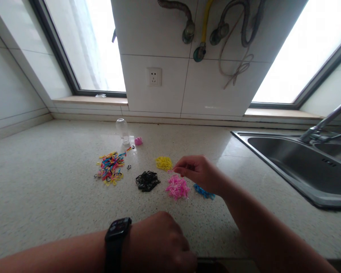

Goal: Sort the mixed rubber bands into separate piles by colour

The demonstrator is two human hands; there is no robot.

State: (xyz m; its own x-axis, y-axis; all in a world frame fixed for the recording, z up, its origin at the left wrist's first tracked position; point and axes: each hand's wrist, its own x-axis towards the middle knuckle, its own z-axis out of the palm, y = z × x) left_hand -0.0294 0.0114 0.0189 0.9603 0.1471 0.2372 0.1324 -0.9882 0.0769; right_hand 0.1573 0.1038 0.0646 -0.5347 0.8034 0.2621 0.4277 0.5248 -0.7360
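My right hand (197, 170) is closed in a pinch on a small pink rubber band (170, 171), just above the pink rubber band pile (177, 187). Beside it lie a yellow pile (164, 163), a black pile (147, 181) and a blue pile (204, 191), partly covered by the hand. Farther left is a heap of mixed-colour rubber bands (110, 167). A loose dark band (129, 167) lies beside that heap. My left hand (161, 242), with a black watch on its wrist, rests at the counter's front edge. Its fingers are curled in, and their inside is hidden.
A clear bottle (122, 132) stands toward the back of the speckled counter (59, 189), with a pink cap (138, 141) beside it. On the right is a steel sink (287, 163) with a faucet (324, 125). A tiled wall with a socket (154, 77) rises behind.
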